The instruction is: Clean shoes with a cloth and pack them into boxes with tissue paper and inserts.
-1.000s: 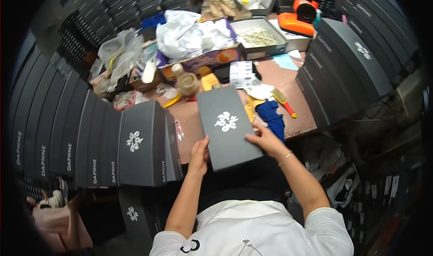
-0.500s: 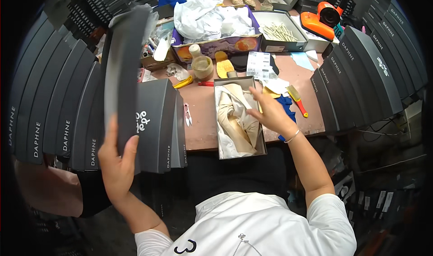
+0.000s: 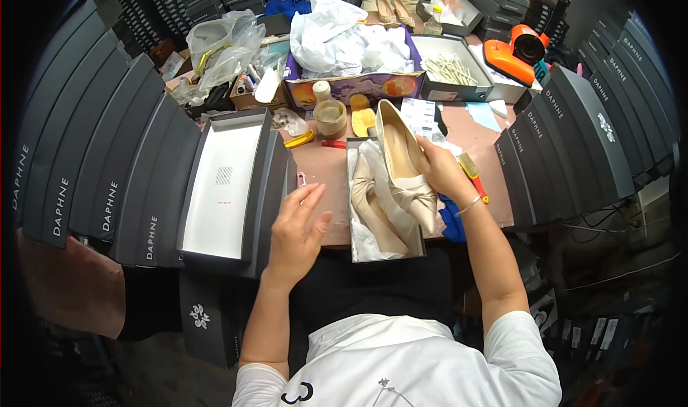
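Holding a beige shoe (image 3: pixel 401 149) above the open shoebox (image 3: pixel 394 258) at centre, with the grip of the right hand (image 3: pixel 446 169) closed on the shoe's 3 o'clock side. Tilted, with the heel end toward 11 o'clock and the pointed, folded-bow toe toward 5. Cannot tell whether touching the box rim. Inside the box, a second beige shoe (image 3: pixel 376 210) amid white paper (image 3: pixel 364 243).

Between 8 and 9 o'clock from the box, the left hand (image 3: pixel 295 228), with its grip open and empty, fingers loosely curved, near pink snips (image 3: pixel 301 180) on the table (image 3: pixel 322 213).

At 9 o'clock, a box lid (image 3: pixel 221 220), white inside, face up on dark boxes. At 11, a squat jar (image 3: pixel 330 119) with a pale top. Toward 12, a purple carton (image 3: pixel 337 88) heaped with white wrapping (image 3: pixel 337 41). At 1, a grey box of pale sticks (image 3: pixel 451 70); just beyond, an orange device (image 3: pixel 509 61). Between 2 and 3, a brush (image 3: pixel 473 177) with a red and yellow handle. Between 3 and 4, a blue cloth (image 3: pixel 451 224), partly hidden behind the right wrist. Farther out, dark stacked shoeboxes on the left (image 3: pixel 86 142) and right (image 3: pixel 573 142).
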`<state>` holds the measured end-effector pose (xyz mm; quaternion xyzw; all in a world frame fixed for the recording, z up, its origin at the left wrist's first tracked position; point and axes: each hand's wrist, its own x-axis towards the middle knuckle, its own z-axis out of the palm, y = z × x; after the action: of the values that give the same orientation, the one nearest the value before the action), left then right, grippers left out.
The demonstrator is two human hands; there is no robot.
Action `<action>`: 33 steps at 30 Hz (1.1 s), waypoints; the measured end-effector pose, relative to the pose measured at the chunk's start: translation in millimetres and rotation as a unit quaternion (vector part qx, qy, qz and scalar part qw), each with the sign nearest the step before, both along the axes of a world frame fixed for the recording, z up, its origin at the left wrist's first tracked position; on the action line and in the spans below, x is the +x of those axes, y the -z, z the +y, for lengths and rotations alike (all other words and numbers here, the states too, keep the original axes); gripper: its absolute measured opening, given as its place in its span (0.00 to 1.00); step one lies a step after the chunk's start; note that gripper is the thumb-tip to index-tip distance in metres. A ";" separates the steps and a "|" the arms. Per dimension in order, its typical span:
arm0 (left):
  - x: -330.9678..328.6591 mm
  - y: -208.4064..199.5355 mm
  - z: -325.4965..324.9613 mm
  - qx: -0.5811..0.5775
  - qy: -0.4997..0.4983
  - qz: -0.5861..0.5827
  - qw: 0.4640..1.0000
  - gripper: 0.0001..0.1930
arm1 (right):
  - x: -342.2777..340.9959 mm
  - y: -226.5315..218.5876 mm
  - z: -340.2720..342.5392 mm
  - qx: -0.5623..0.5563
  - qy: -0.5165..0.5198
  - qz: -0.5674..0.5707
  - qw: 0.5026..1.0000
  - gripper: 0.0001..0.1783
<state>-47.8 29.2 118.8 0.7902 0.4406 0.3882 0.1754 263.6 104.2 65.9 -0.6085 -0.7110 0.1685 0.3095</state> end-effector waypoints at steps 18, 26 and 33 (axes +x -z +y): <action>47.0 76.4 -47.2 -0.625 0.139 -0.612 0.464 0.36 | -74.8 -22.7 -88.1 -0.013 -0.207 0.113 0.972 0.51; 61.3 86.9 -67.2 -0.591 0.043 -0.581 0.557 0.27 | -106.3 35.0 -78.2 -0.066 -0.150 0.266 0.950 0.33; 7.9 84.4 -4.4 -0.550 0.050 -0.583 0.596 0.30 | -97.3 34.9 -102.6 0.015 -0.100 0.139 0.985 0.43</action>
<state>-39.9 24.8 34.3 0.1703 0.3347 0.4409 0.8152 166.3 1.6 31.1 -0.5006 -0.7204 0.2712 0.3961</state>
